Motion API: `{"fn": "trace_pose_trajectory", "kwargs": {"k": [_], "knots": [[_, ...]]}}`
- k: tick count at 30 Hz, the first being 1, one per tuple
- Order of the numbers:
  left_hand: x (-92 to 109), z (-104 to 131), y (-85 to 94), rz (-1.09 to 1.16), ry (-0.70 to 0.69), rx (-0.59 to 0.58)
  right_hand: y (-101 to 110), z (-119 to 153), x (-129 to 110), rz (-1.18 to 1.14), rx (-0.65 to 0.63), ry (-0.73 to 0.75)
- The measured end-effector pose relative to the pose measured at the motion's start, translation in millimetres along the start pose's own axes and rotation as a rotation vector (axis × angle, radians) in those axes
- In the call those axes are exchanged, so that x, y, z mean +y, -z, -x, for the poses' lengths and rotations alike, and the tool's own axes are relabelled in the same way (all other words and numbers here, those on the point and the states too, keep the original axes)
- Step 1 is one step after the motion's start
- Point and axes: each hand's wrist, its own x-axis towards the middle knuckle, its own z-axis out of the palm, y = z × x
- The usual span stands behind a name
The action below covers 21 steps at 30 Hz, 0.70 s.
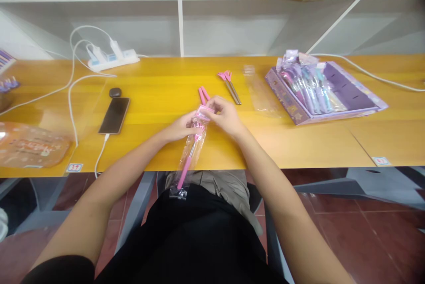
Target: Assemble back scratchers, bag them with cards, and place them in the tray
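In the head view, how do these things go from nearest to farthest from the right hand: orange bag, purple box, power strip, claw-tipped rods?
Nearest to the right hand:
1. claw-tipped rods, just beyond it
2. purple box, to its right
3. power strip, left, at the table's back
4. orange bag, far left

The bagged scratcher has a bright pink handle, silvery shaft and pink head; the header card is pale pink. The bench is yellow-orange. The tray is purple, its outside patterned with paler motifs; packets inside show pink, lilac and light blue.
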Motion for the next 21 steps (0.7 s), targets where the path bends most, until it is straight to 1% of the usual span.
{"fn": "trace_pose_trajectory", "kwargs": {"k": [3, 8, 11, 16, 21], "knots": [[-1.5, 0.7, -1.9, -0.019, 0.012, -0.029, -3.7, 0.6, 0.2, 0.019, -0.001, -0.007], [-2.4, 1.0, -2.4, -0.026, 0.018, -0.034, -8.0, 1.2, -0.4, 0.030, -0.008, -0.040], [-0.9, 0.5, -2.3, 0.003, 0.030, -0.012, -8.2, 1.2, -2.5, 0.023, -0.015, -0.045], [4.0, 1.4, -3.1, 0.041, 0.097, 0.062, -6.6, 1.5, -6.9, 0.025, 0.011, -0.018], [5.1, 0.9, -3.3, 0.077, 0.086, 0.079, -5.3, 1.5, -7.3, 0.040, 0.021, -0.024]]}}
